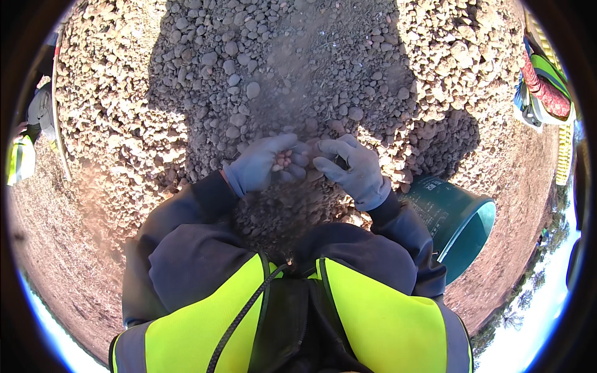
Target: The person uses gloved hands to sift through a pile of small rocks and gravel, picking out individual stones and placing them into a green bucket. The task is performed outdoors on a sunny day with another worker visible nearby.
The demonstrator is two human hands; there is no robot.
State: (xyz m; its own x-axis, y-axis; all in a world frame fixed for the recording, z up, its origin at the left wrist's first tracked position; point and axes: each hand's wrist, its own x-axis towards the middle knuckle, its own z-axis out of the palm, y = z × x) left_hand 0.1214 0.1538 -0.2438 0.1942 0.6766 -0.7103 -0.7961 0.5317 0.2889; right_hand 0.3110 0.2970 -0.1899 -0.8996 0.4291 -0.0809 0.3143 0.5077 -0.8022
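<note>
My left hand [263, 163] wears a pale grey glove and is cupped palm up. In it lie several small pinkish kernels [282, 160] that look like shelled peanuts. Close beside its fingertips is my right hand [357, 170], gloved the same way, with curled fingers and a dark gap between thumb and forefinger. Whether anything small sits in those fingers is not clear. Both hands hover low over dry, cloddy soil [233, 70], and blurred dust hangs around them.
A green plastic bucket [438, 205] bearing printed writing lies on its side by my right arm. At the right edge is a person in a hi-vis vest [548, 88] near yellow crates [564, 154]. Another person's hi-vis vest [22, 161] shows at the left edge.
</note>
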